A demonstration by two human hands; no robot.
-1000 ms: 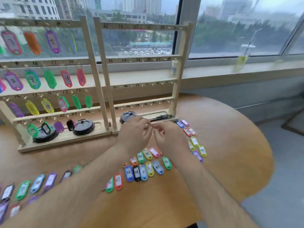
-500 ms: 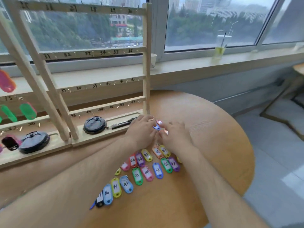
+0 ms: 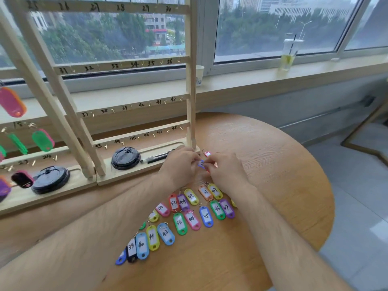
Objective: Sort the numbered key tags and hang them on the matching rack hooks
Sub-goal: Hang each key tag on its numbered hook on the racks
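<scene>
Table: I'm over a round wooden table [image 3: 273,164], warm tan with fine grain, its curved edge dropping to a pale grey floor [image 3: 357,196] on my right.
Room: a wide window [image 3: 273,28] ahead shows trees and city blocks. A clear plastic cup [image 3: 290,53] with a straw and a yellow-green drink stands on the long pale sill [image 3: 252,78].
Rack: a light wooden rack [image 3: 191,80] stands at the table's far side. Its flat rails are inked 25 to 48, with small brass hooks [image 3: 149,105] below the numbers.
Rack base: the shallow tray holds a round black lid [image 3: 125,158] and a black pen [image 3: 156,159].
Far left: glossy green and pink hanging tags [image 3: 43,140], blurred.
Loose tags: oval plastic key tags [image 3: 180,223] with white paper labels lie in slanted rows on the table under my wrists. I can read 39 to 47.
Left hand: my left hand [image 3: 180,166] has its fingers curled, pinching a small blue tag [image 3: 202,164] just in front of the rack's right post.
Right hand: my right hand [image 3: 226,171] pinches the same blue tag from the other side.
Beyond my fingers: a red tag [image 3: 207,154] lies on the wood.
</scene>
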